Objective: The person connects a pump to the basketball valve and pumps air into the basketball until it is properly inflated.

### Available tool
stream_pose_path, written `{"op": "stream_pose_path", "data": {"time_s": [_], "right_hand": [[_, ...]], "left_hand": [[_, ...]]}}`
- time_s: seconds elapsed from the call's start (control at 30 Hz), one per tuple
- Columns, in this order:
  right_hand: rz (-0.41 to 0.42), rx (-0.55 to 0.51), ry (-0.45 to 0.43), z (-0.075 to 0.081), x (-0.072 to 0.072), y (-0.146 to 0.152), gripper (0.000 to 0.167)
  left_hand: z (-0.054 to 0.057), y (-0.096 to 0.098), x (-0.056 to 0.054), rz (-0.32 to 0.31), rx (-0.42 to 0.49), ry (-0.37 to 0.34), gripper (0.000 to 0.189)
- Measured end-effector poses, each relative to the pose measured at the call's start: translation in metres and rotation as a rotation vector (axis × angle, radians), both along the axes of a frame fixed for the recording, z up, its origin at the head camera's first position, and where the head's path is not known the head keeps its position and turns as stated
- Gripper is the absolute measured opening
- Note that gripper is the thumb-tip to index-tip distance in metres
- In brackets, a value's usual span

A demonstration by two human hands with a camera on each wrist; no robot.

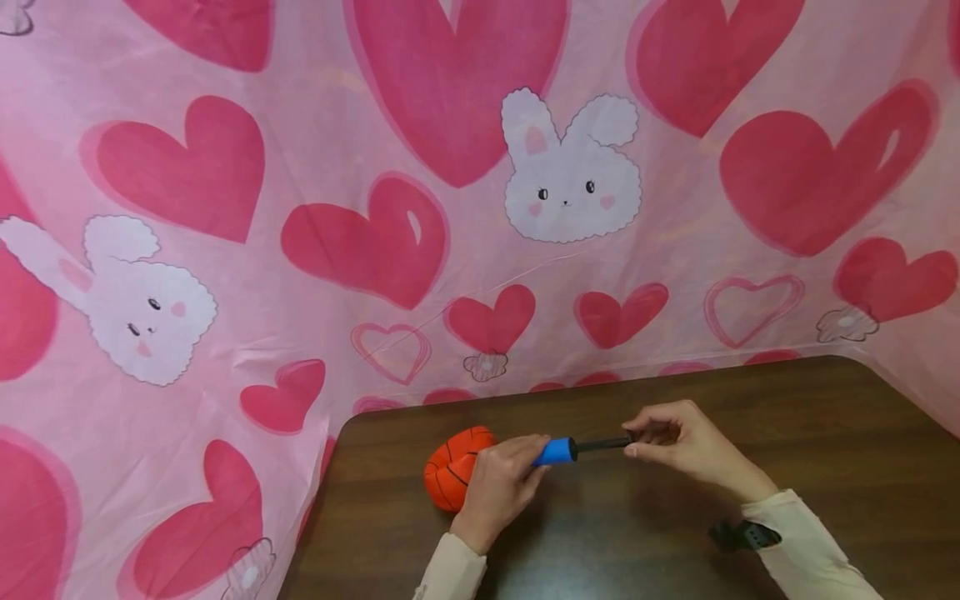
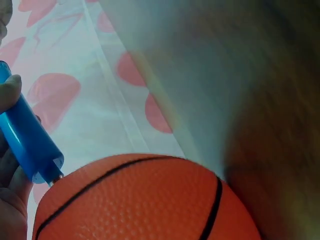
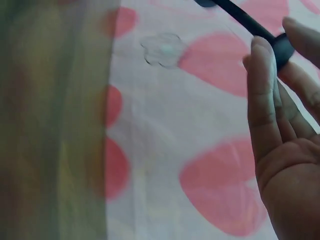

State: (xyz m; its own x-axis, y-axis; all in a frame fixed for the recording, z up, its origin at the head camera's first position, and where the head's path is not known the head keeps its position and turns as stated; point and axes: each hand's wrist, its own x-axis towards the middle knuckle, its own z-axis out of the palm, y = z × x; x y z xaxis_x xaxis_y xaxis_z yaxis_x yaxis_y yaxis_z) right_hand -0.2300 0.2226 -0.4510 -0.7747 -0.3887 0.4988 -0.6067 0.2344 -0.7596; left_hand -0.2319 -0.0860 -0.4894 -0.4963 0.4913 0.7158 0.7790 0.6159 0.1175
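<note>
My left hand (image 1: 501,487) grips the blue barrel (image 1: 555,452) of a small hand pump, thumb and fingers wrapped round it. The pump's tip meets an orange basketball (image 1: 448,471) with black lines, dented and partly deflated in the head view. In the left wrist view, a thin metal end shows between the blue barrel (image 2: 30,135) and the ball (image 2: 140,200). A black rod (image 1: 600,445) extends out of the barrel to the right. At its far end, my right hand (image 1: 686,442) pinches the black handle (image 3: 283,50) between thumb and fingers.
Under the hands lies a dark wooden table (image 1: 637,533) with rounded back corners. A pink cloth (image 1: 322,275) printed with hearts and rabbits hangs along its back and sides. A dark watch-like band (image 1: 757,535) sits at the right cuff.
</note>
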Motion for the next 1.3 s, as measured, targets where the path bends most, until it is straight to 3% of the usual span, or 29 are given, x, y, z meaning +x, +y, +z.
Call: {"op": "stream_pose_path", "data": {"time_s": [0.37,0.83,1.07,1.3], "right_hand": [[-0.048,-0.052,0.034,-0.024,0.001,-0.042,0.025],[-0.051,0.03,0.045,-0.021,0.001,-0.041,0.024],[-0.064,0.067,0.021,-0.022,0.002,-0.038,0.023],[-0.041,0.073,0.051,-0.019,0.002,-0.034,0.022]], "left_hand": [[-0.003,0.008,0.0,0.01,-0.059,0.047,0.045],[-0.003,0.004,-0.002,-0.011,-0.049,0.0,0.043],[-0.005,0.004,-0.003,-0.019,-0.049,0.002,0.042],[-0.005,0.004,-0.003,-0.038,-0.05,0.004,0.042]]}}
